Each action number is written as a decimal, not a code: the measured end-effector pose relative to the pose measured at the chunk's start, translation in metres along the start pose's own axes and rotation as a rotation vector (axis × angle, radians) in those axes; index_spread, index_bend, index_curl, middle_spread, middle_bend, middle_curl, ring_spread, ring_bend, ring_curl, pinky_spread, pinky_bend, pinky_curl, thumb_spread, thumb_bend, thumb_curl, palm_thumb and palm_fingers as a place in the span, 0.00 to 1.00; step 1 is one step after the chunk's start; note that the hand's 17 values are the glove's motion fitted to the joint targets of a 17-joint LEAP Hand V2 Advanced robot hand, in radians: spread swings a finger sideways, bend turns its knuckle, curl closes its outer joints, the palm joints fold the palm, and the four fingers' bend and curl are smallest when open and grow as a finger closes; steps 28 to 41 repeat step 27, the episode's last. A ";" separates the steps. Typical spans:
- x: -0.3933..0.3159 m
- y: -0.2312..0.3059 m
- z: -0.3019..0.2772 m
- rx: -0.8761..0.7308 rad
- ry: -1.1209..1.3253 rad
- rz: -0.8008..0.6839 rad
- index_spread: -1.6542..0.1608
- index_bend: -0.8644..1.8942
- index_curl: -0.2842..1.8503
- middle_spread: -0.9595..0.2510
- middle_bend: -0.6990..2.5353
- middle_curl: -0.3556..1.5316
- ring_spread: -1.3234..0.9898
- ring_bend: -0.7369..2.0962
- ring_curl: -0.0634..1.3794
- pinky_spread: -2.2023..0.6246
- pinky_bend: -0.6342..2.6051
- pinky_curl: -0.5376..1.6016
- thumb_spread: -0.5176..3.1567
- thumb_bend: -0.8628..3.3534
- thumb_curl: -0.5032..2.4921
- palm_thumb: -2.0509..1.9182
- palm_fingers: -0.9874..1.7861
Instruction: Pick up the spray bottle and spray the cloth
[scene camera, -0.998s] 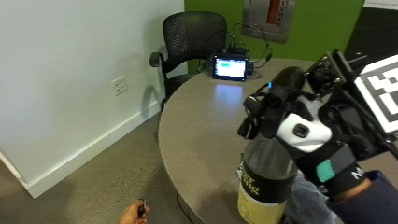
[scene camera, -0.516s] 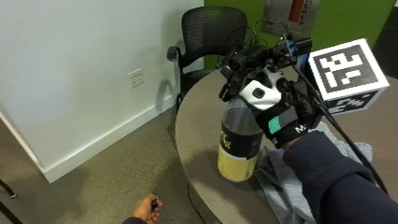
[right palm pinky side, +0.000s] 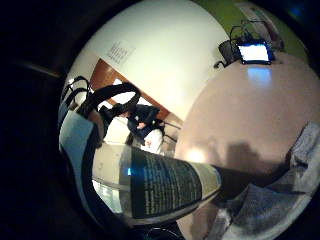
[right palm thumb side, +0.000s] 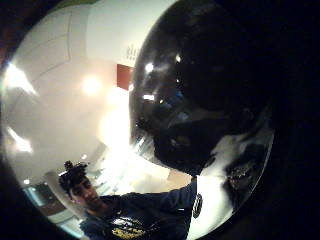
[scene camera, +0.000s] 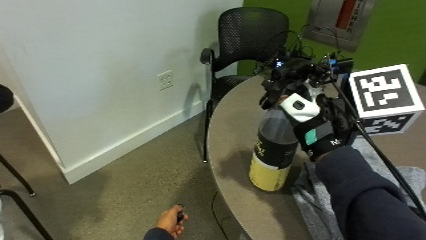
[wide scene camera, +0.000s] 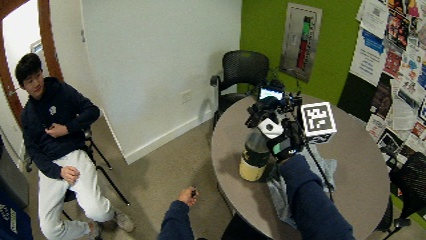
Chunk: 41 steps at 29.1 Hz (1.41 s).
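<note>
Black-gloved right hand (scene camera: 318, 134) has its grip around the upright spray bottle (scene camera: 274, 150) beside the cloth (scene camera: 319, 200).

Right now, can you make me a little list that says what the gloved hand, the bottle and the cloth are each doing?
hand: the gloved right hand grips the spray bottle near its top
spray bottle: the spray bottle is upright, clear with a dark label and yellow liquid at the bottom; cannot tell whether its base touches the table
cloth: the grey cloth lies crumpled on the table beside the bottle, under the person's forearm
table: round table, the bottle near its edge
spraying: no spray visible
</note>
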<state>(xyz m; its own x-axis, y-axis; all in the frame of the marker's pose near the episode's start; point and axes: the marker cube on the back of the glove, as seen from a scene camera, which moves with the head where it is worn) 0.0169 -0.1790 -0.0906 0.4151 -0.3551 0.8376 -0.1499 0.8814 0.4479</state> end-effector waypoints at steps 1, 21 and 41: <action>0.002 0.001 0.001 -0.021 0.002 0.005 0.76 0.40 0.41 0.67 0.40 0.44 0.48 0.47 0.34 0.67 0.32 0.43 0.37 0.20 0.39 0.74 0.85; 0.010 0.100 -0.074 -0.418 0.123 -0.013 0.71 0.38 0.31 0.73 0.32 0.39 0.52 0.37 0.27 0.81 0.33 0.42 0.43 0.20 0.36 0.70 0.59; 0.005 0.155 -0.098 -0.358 0.199 -0.013 0.72 0.38 0.31 0.74 0.31 0.39 0.53 0.37 0.26 0.82 0.30 0.41 0.44 0.20 0.35 0.70 0.62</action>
